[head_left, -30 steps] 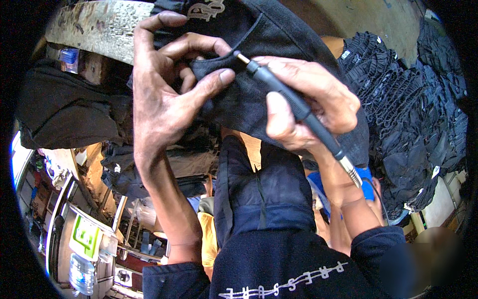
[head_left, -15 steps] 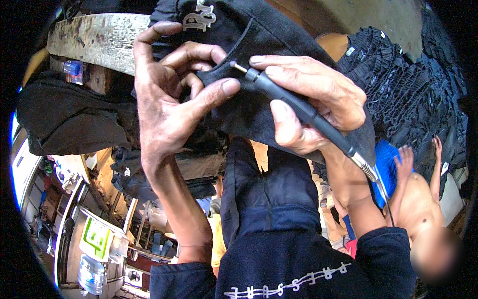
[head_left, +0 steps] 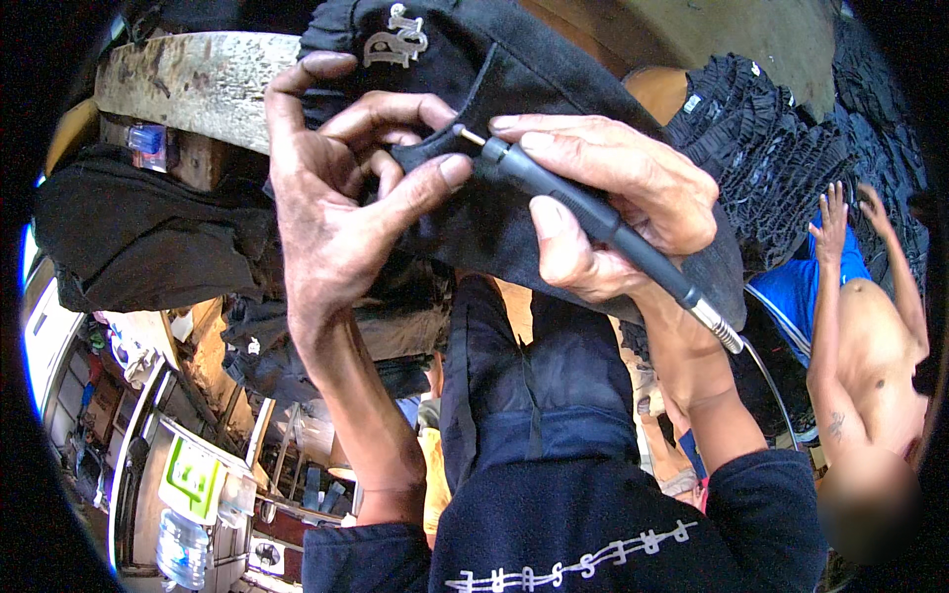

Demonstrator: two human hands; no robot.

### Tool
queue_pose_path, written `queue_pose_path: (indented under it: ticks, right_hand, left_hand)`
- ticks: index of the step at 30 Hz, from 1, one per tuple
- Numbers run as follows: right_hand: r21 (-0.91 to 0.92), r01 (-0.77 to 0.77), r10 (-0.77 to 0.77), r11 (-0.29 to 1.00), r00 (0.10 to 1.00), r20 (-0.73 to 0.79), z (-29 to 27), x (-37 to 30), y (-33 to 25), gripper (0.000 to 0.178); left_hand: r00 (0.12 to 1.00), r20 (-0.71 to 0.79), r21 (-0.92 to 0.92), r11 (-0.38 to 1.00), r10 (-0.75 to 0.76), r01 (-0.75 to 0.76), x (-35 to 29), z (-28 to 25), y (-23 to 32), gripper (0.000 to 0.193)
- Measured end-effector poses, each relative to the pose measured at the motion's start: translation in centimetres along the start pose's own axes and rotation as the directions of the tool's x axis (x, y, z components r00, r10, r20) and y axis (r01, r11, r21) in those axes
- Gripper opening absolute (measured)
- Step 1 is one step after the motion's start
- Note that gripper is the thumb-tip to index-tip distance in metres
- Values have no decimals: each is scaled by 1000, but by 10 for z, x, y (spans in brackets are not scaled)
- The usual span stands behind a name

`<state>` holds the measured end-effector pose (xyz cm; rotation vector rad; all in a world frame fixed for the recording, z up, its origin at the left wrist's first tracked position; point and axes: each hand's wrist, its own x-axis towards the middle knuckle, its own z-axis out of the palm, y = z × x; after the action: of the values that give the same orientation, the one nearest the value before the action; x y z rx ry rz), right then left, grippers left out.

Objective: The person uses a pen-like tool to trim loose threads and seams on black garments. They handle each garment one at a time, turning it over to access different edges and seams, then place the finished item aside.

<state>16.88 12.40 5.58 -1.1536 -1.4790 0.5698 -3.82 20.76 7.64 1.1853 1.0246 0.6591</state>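
Note:
My right hand (head_left: 618,198) is closed around a dark pen-shaped rotary tool (head_left: 583,206), with a cable trailing from its rear end. The tool's thin metal shaft ends in a small dark tip, which meets the curved pocket edge of a black denim garment (head_left: 554,79). That pocket edge is held between the thumb and bent fingers of my left hand (head_left: 336,198), close beside the tip. My left index finger reaches up over the cloth, near a pale embroidered emblem (head_left: 395,38). What lies under the garment is hidden.
A worn wooden board (head_left: 198,84) extends at the far left, above draped black cloth (head_left: 158,227). Gathered black garments (head_left: 741,148) are heaped at the right. Another person (head_left: 880,346) is close by on the right. A water jug (head_left: 183,549) stands at lower left.
The tool tip and my right hand have shifted slightly left along the pocket edge. On the right, the other person has moved, raising both arms higher.

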Motion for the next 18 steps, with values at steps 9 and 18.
queue_pose_path:
  ticks: [9, 18]
  right_hand:
    - [49, 15, -11, 999, 995, -97, 3, -2, -7, 25]
    - [-34, 32, -34, 999, 997, -69, -4, -7, 2, 25]
  left_hand:
    - [1000, 8, 36, 999, -22, 22, -3, 2, 5, 87]
    - [1000, -2, -33, 999, -28, 28, -3, 5, 4, 88]
